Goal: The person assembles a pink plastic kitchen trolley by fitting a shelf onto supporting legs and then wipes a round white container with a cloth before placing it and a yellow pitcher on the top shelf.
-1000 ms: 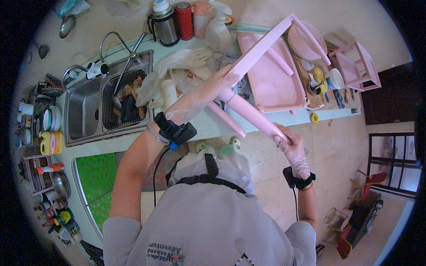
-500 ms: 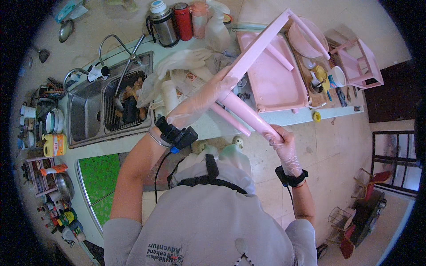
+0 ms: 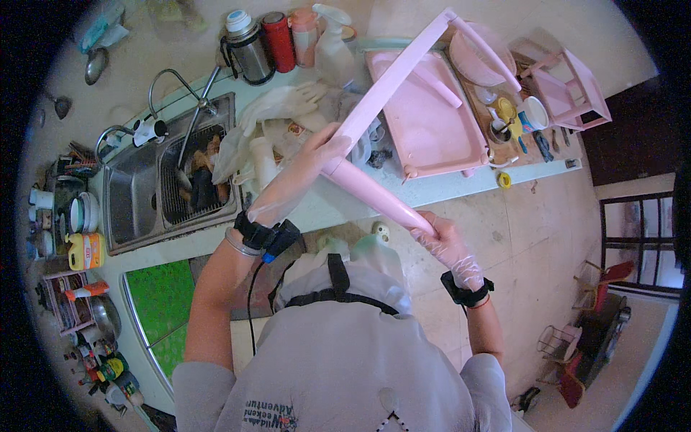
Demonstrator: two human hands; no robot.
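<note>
Seen from the middle of the view, the pink frame (image 3: 397,75) of flat bar and round legs is held up over the near edge of the pale green countertop (image 3: 317,207), its bar slanting away toward 1 o'clock.

The left hand (image 3: 322,153), in a thin clear plastic glove, lies between 11 and 12 o'clock, its fingers closed around the bar close to where it meets the thick round leg (image 3: 374,196). The right hand (image 3: 445,243), gloved alike, is just past 3 o'clock; its fingers wrap the lower end of that leg.

Beyond the bar, toward 1 o'clock, a pink rectangular tray (image 3: 435,140) rests on the countertop, with a pink basin (image 3: 471,61) past it. A small pink stool (image 3: 571,93) stands at 2 o'clock. The double-bowl sink (image 3: 128,193) is between 9 and 10, a steel vacuum flask (image 3: 252,54) at 11, and a white spray bottle (image 3: 333,52) near 12.
</note>
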